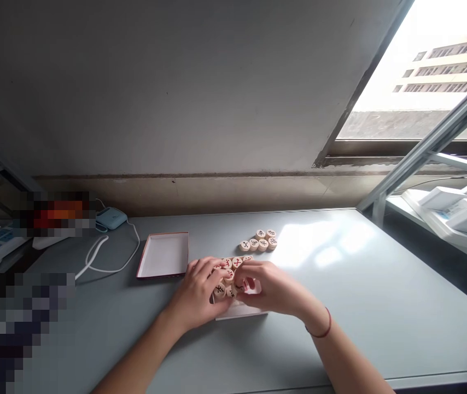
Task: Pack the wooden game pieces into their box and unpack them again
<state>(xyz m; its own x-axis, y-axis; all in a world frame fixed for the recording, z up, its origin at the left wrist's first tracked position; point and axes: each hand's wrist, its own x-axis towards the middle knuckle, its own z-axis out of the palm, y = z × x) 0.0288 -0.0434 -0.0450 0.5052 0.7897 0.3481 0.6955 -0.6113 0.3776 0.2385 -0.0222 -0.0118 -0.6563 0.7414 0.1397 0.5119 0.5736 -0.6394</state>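
A shallow white box (241, 313) stands on the desk, holding several round wooden Chinese chess pieces (237, 262) with red or black characters. My left hand (194, 293) lies over the box's left side, fingers stretched apart; its index finger and thumb reach the pieces. Over the right part of the box, my right hand (272, 287) curls its fingers around a Chinese chess piece (239, 286), partly hidden by them. Behind the box, several black-lettered pieces (254, 244) lie grouped on the desk.
An upturned lid (163, 256) with a white inside and red edge lies left of the box. Farther left are a light blue device (111, 218) and a looping white cable (135, 254). White power adapters (449, 197) sit on a shelf at right.
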